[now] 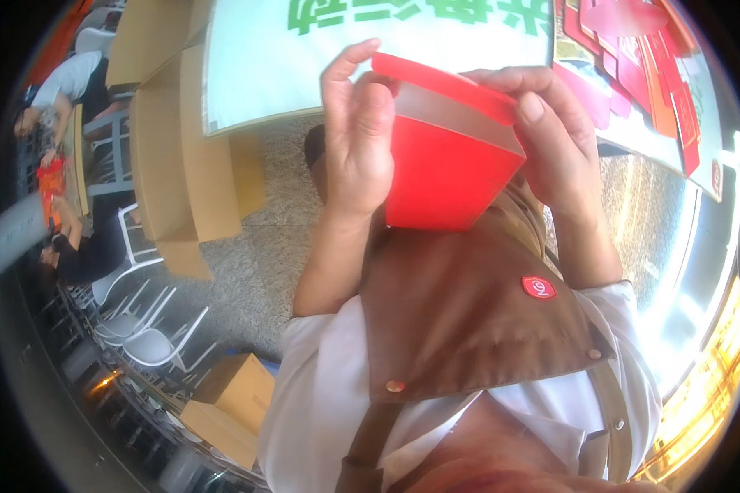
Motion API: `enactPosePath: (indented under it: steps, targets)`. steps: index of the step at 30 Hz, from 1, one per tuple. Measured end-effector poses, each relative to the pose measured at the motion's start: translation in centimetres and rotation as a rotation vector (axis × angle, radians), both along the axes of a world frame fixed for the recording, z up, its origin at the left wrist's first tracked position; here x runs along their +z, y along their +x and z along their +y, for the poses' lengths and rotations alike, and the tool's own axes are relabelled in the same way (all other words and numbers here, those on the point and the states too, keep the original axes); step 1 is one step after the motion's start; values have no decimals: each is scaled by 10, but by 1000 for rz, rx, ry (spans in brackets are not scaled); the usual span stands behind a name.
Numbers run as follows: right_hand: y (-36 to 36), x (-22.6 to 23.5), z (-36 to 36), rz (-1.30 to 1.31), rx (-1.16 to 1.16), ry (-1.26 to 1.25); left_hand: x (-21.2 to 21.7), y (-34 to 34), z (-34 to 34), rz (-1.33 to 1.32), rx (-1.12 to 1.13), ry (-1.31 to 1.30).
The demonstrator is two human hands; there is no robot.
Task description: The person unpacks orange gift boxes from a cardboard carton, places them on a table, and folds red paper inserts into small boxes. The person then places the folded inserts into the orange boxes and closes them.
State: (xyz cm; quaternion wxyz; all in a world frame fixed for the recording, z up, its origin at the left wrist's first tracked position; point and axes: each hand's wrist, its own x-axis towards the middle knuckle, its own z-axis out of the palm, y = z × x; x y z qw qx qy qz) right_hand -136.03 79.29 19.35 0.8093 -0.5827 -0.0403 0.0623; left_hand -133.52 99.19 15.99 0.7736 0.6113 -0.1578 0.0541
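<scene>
A red paper box (452, 174) is held up in front of my apron, its pale inside showing at the top below a red flap (444, 82). My left hand (358, 135) grips the box along its left edge, its upper fingers bent near the flap's left end. At the upper right corner, my right hand (555, 123) pinches the flap between thumb and fingers. The far fingers of both hands are partly hidden behind the box.
A white table (255, 78) with green printing stands ahead. Red and pink packets (633, 62) lie on the right. Open cardboard cartons (160, 148) stand at the left, with another carton (230, 403) lower down. White chairs (152, 345) and two people (82, 255) are farther left.
</scene>
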Motion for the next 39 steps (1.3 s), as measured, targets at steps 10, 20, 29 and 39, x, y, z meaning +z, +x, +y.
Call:
enactPosePath:
  steps: [10,20,29,39]
  targets:
    - [11,-11,0,-122,-139,-162,-3,10,-6,74,47,163]
    - [3,-32,10,-208,-173,-411,-16,-4,-16,117,51,66]
    - [25,-33,8,-48,-210,-156,-11,11,-18,101,74,201]
    - [20,-48,9,28,-190,-314,-30,0,-14,146,118,167]
